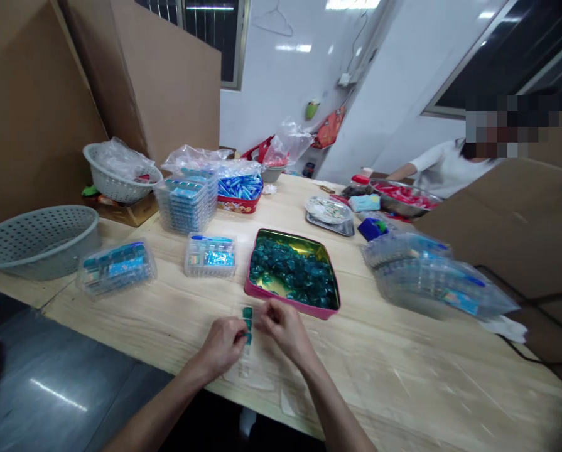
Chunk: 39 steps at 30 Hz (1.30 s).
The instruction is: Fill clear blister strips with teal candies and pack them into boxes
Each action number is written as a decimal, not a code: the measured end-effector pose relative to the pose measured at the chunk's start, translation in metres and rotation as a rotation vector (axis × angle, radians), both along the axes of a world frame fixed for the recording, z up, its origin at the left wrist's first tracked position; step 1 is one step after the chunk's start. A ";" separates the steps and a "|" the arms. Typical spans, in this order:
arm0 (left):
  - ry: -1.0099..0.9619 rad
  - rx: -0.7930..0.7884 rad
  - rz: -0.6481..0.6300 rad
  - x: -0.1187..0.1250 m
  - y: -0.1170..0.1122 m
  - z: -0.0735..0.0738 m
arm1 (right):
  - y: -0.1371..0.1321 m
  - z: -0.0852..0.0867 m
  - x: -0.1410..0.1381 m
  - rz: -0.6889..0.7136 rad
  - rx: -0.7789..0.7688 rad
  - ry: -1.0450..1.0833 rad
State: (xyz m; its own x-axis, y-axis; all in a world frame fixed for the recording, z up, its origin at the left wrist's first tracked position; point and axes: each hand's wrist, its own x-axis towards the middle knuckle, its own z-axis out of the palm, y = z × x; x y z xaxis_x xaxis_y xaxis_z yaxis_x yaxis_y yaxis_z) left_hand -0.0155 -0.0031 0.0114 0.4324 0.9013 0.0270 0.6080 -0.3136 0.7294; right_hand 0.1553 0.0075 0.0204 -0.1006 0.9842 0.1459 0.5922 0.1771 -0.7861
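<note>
A narrow clear plastic tray (243, 365) lies on the table in front of me, with several dark teal pieces (247, 313) in a row at its far end. My left hand (224, 345) is closed at the tray's left side, fingertips bent over a teal piece; what they grip is hidden. Just right of the tray, my right hand (283, 323) is pinched shut near the front edge of the pink tin (292, 299). Anything between its fingers is too small to make out. Loose teal translucent pieces (304, 270) fill much of that tin.
Filled clear cases (211, 256) stand left of the tin, with stacked cases (184, 204) behind. Blue pens (240, 186) fill a red box. Grey baskets (40, 242) line the left side. Bagged cases (431, 273) lie right. A person (443, 166) sits beyond a metal bowl (405, 198).
</note>
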 end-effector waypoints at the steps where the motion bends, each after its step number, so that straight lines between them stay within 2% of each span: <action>1: -0.003 -0.006 -0.005 0.000 0.001 -0.001 | 0.010 0.007 0.007 -0.023 0.037 0.001; 3: -0.012 -0.001 -0.003 0.000 0.002 -0.003 | 0.035 0.018 0.018 -0.091 0.073 -0.107; 5: -0.011 0.022 0.006 0.000 0.003 -0.004 | 0.060 0.024 0.025 -0.138 0.038 -0.259; 9: -0.004 0.016 0.021 0.000 0.005 -0.006 | 0.096 0.016 0.022 -0.137 -0.059 -0.380; 13: -0.040 -0.021 0.023 -0.001 0.006 -0.004 | 0.105 0.010 0.018 -0.144 -0.113 -0.376; 17: -0.225 -0.020 0.196 -0.003 0.009 0.007 | 0.090 0.025 0.022 -0.105 -0.133 -0.272; 19: -0.386 -0.029 0.288 0.000 0.013 0.015 | 0.073 0.036 0.023 -0.028 -0.163 -0.049; 21: -0.608 -0.126 0.324 0.006 0.016 0.024 | 0.052 0.044 0.021 0.087 -0.237 0.305; 23: -0.846 -0.287 0.305 0.013 0.017 0.031 | 0.032 0.046 0.015 0.181 -0.332 0.605; 26: -1.053 -0.469 0.268 0.019 0.014 0.035 | 0.011 0.041 0.005 0.200 -0.405 0.786; 33: -1.016 -0.655 0.227 0.009 0.004 0.031 | -0.006 0.020 -0.009 0.181 -0.454 0.911; 39: -1.050 -0.729 0.159 0.001 0.002 0.031 | -0.016 0.015 -0.015 0.210 -0.468 0.990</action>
State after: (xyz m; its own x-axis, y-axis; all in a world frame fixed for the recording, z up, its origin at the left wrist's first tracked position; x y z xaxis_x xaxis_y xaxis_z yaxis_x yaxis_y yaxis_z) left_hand -0.0146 -0.0015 0.0422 0.3910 0.8910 -0.2306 -0.3648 0.3801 0.8500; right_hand 0.1399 -0.0086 0.0357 -0.3158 0.9403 -0.1271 -0.3400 -0.2372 -0.9100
